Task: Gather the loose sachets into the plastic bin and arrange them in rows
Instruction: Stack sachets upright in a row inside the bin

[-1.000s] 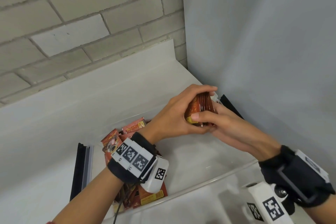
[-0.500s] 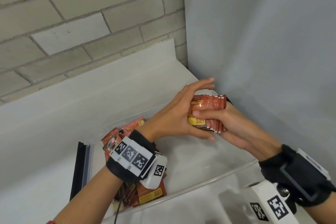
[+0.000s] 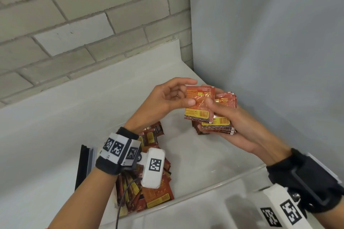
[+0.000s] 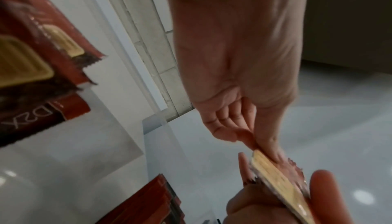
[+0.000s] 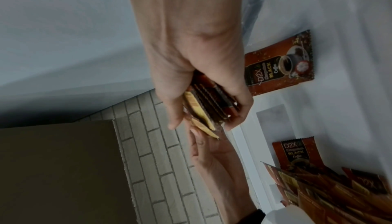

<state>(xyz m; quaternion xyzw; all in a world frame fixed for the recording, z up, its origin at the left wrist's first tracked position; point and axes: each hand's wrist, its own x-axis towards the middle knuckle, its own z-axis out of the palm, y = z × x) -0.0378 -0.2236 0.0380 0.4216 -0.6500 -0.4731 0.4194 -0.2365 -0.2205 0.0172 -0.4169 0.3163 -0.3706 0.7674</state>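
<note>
Light, slick, floppy sachets (image 3: 216, 115) at frame centre: right hand (image 3: 240, 128) clamping stack edges, left hand (image 3: 167, 98) pinching one

Two hands (image 3: 167, 98), one plastic bin (image 3: 204, 189), many sachets (image 3: 154, 197), too overlapped to count.

Bin (image 3: 214, 184) floor's right half lies bare under my hands; I could pass down there. A sachet heap (image 3: 149, 191) blocks its left end. Walls (image 3: 260, 61) hem the counter's far right corner.
</note>
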